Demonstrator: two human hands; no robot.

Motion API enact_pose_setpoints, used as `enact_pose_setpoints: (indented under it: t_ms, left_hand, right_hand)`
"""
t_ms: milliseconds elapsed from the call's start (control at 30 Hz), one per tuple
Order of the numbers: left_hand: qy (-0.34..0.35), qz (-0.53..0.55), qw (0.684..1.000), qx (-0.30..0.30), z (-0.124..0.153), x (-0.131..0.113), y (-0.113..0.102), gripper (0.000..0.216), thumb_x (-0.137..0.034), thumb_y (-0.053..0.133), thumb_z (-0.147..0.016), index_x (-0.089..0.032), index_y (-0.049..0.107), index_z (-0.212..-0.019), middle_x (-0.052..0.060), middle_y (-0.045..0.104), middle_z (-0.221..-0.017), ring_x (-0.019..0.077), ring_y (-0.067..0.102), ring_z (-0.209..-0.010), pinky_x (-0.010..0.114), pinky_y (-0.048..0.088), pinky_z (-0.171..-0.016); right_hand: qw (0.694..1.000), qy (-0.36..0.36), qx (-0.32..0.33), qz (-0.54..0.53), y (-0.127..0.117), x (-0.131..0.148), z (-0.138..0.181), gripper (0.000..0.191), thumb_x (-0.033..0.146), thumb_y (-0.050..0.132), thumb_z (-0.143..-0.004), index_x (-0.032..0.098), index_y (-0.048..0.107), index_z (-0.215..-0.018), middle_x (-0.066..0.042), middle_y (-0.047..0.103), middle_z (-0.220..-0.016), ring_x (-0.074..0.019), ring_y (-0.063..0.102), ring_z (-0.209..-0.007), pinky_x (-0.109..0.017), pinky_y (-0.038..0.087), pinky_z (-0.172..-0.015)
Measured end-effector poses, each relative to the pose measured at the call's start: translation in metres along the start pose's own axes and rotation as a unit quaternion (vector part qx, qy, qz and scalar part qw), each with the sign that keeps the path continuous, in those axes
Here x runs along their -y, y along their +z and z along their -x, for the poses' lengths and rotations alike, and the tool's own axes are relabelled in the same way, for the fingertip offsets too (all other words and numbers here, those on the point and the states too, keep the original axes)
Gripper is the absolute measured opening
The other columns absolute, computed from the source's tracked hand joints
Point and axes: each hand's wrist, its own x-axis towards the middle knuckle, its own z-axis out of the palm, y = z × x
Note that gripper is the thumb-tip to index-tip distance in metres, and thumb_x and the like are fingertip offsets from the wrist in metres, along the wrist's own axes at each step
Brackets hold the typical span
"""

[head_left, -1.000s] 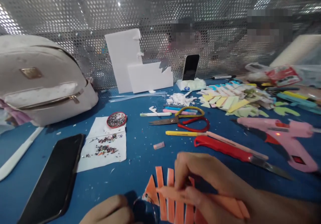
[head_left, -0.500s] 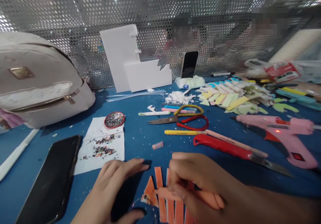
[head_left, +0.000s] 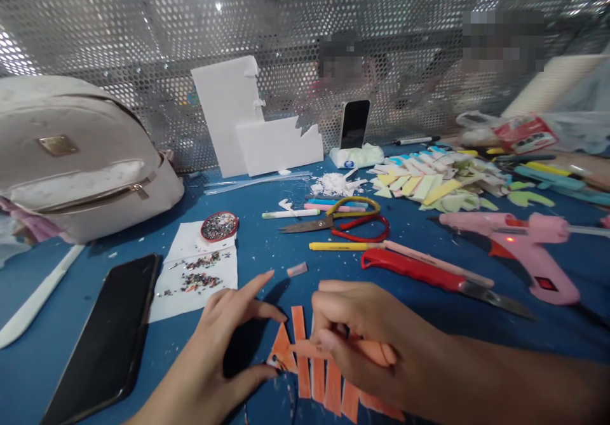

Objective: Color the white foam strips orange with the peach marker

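An orange marker (head_left: 309,349) is gripped in my right hand (head_left: 366,336), its tip at the orange triangular piece (head_left: 282,350). That triangle has a dark eye-like dot near its lower left corner. Several orange strips (head_left: 304,374) lie side by side to its right, partly hidden under my right hand. My left hand (head_left: 233,336) is spread open on the left, with thumb and a fingertip beside the triangle's edges; whether they touch it I cannot tell. A thin beaded string (head_left: 289,390) hangs below the triangle. The marker's pale orange cap (head_left: 297,269) lies beyond my hands.
A black phone (head_left: 102,336) and beads on white paper (head_left: 190,291) lie left. Scissors (head_left: 333,223), a red-handled knife (head_left: 414,271) and a pink glue gun (head_left: 519,241), light glowing, lie ahead and right. A backpack (head_left: 86,158) stands at left, cut paper pieces (head_left: 438,180) at back right.
My left hand has come closer to the triangle, its thumb now near the lower corner. My right hand still holds the marker at the triangle. The view has shifted slightly.
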Motion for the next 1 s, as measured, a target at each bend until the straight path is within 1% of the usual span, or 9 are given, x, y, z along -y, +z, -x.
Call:
enact_pose_setpoints:
  t_ms: [67, 167, 233, 400, 533, 667, 800, 933, 1000]
  left_hand:
    - [-0.005, 0.015, 1.0, -0.002, 0.0003, 0.0009, 0.0012, 0.088, -0.024, 0.07, -0.087, -0.045, 0.014, -0.151, -0.002, 0.066, -0.121, 0.0232, 0.056, -0.116, 0.045, 0.03, -0.11]
    - [0.023, 0.033, 0.999, -0.012, -0.0011, 0.005, 0.0032, 0.085, -0.03, 0.069, -0.089, -0.043, 0.015, -0.152, 0.0, 0.067, -0.118, 0.0243, 0.058, -0.114, 0.048, 0.027, -0.11]
    - [0.036, 0.038, 0.999, -0.015, -0.0021, 0.0068, 0.0035, 0.081, -0.034, 0.067, -0.091, -0.041, 0.014, -0.152, 0.0, 0.067, -0.118, 0.0242, 0.059, -0.113, 0.05, 0.025, -0.111]
    - [0.034, 0.039, 0.999, -0.011, -0.0025, 0.0037, 0.0009, 0.079, -0.037, 0.066, -0.092, -0.042, 0.015, -0.151, 0.001, 0.067, -0.117, 0.0242, 0.061, -0.111, 0.05, 0.031, -0.108]
    - [0.034, 0.035, 0.999, -0.018, -0.0032, 0.001, 0.0006, 0.079, -0.038, 0.067, -0.091, -0.043, 0.016, -0.151, 0.001, 0.068, -0.115, 0.0245, 0.062, -0.11, 0.053, 0.03, -0.109]
    - [0.038, 0.035, 0.998, -0.022, -0.0034, 0.0016, 0.0019, 0.08, -0.037, 0.067, -0.091, -0.043, 0.016, -0.151, 0.001, 0.068, -0.114, 0.0241, 0.063, -0.109, 0.052, 0.034, -0.108]
    - [0.035, 0.031, 0.999, -0.025, -0.0024, 0.0017, 0.0018, 0.079, -0.039, 0.067, -0.09, -0.043, 0.017, -0.151, 0.001, 0.068, -0.115, 0.0245, 0.062, -0.109, 0.052, 0.035, -0.107]
    - [0.036, 0.031, 0.999, -0.025, -0.0024, 0.0023, 0.0011, 0.077, -0.042, 0.065, -0.091, -0.042, 0.017, -0.151, 0.001, 0.068, -0.114, 0.0244, 0.063, -0.108, 0.05, 0.036, -0.105]
    - [0.035, 0.029, 0.999, -0.023, -0.0024, 0.0035, 0.0012, 0.077, -0.042, 0.066, -0.091, -0.042, 0.017, -0.151, 0.001, 0.068, -0.114, 0.024, 0.063, -0.109, 0.049, 0.036, -0.106]
  right_hand:
    - [1.0, -0.001, 0.006, 0.002, 0.0005, 0.0008, 0.0007, 0.032, 0.014, 0.042, -0.095, 0.021, 0.025, -0.069, 0.005, 0.036, -0.062, -0.0112, 0.035, -0.058, -0.025, 0.028, -0.055]
    - [1.0, -0.001, 0.013, -0.019, 0.0022, 0.0024, 0.0023, 0.034, 0.016, 0.04, -0.097, 0.021, 0.024, -0.068, 0.005, 0.035, -0.06, -0.011, 0.036, -0.057, -0.024, 0.03, -0.056]
    - [0.999, 0.012, 0.01, -0.035, 0.0031, 0.0037, 0.0028, 0.036, 0.019, 0.038, -0.1, 0.021, 0.024, -0.067, 0.005, 0.034, -0.06, -0.0106, 0.037, -0.056, -0.023, 0.032, -0.056]
    - [0.998, 0.042, -0.01, -0.037, 0.0023, 0.0064, 0.0014, 0.035, 0.024, 0.041, -0.1, 0.021, 0.028, -0.067, 0.004, 0.039, -0.063, -0.0109, 0.038, -0.058, -0.025, 0.032, -0.056]
    - [0.998, 0.032, 0.001, -0.046, 0.0014, 0.0057, 0.0019, 0.036, 0.024, 0.037, -0.1, 0.021, 0.026, -0.067, 0.005, 0.034, -0.061, -0.0112, 0.036, -0.057, -0.025, 0.032, -0.056]
    - [0.998, 0.044, -0.009, -0.049, 0.0017, 0.0047, 0.0026, 0.034, 0.023, 0.039, -0.099, 0.021, 0.027, -0.067, 0.005, 0.036, -0.063, -0.0109, 0.038, -0.058, -0.025, 0.032, -0.056]
    - [0.998, 0.049, 0.011, -0.046, 0.0018, 0.006, 0.0026, 0.036, 0.022, 0.04, -0.1, 0.02, 0.026, -0.066, 0.005, 0.036, -0.061, -0.0103, 0.037, -0.057, -0.025, 0.032, -0.056]
    - [0.997, 0.056, 0.004, -0.051, 0.0016, 0.0064, 0.003, 0.035, 0.024, 0.042, -0.1, 0.02, 0.028, -0.067, 0.005, 0.037, -0.063, -0.0105, 0.037, -0.057, -0.025, 0.032, -0.057]
    - [0.998, 0.047, 0.006, -0.051, 0.0013, 0.0057, 0.0027, 0.036, 0.025, 0.041, -0.1, 0.02, 0.028, -0.067, 0.005, 0.037, -0.062, -0.0107, 0.037, -0.058, -0.025, 0.031, -0.057]
